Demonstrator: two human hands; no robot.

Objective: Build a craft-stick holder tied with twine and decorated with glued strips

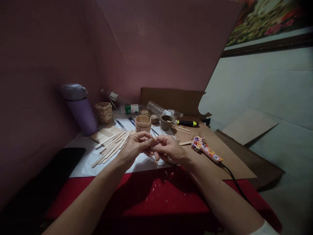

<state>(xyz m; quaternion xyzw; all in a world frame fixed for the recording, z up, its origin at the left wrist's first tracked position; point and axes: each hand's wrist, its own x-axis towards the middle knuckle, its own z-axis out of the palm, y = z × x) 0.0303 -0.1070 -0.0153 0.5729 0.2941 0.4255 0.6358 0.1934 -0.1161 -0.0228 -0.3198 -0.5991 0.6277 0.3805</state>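
Note:
My left hand (135, 145) and my right hand (166, 148) meet over the white sheet (85, 163), fingertips pinched together on a small piece I cannot make out. Both hands are closed. Loose wooden craft sticks (112, 147) lie fanned out just left of my left hand. A small round cup built of sticks (142, 123) stands just beyond my fingers. A glue gun with a colourful dotted body (206, 149) lies on the brown cardboard (232, 163) to the right of my right hand, its black cord running toward me.
A purple flask (80, 109) stands at the back left beside another stick basket (104, 112). Behind are a brown cup (167, 122), a clear plastic bottle (160, 109), and a black-and-yellow cutter (187, 123). Red cloth (151, 195) covers the near table; a black object (49, 176) lies left.

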